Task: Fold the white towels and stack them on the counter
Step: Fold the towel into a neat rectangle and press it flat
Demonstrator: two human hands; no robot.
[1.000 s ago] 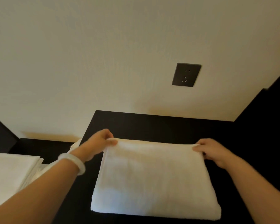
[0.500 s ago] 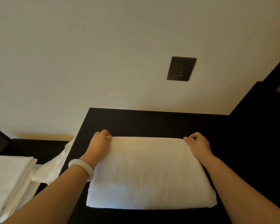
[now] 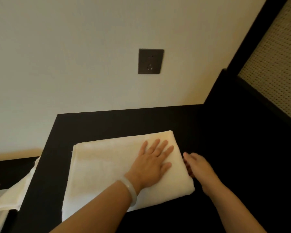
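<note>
— Where are the hands?
— The left hand (image 3: 154,163) lies flat on the right half of the folded towel (image 3: 107,169), fingers spread. The right hand (image 3: 197,166) touches the towel's right edge; I cannot tell its grip.
— And the towel?
— It's on the black table (image 3: 124,121). Loose white cloth (image 3: 12,195) lies left of the towel, and a dark wall socket (image 3: 150,61) is beyond it.

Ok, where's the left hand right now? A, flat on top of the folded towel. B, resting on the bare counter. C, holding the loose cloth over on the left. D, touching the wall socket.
A: the left hand lies palm down with fingers spread on top of the folded towel, toward its right end.
</note>
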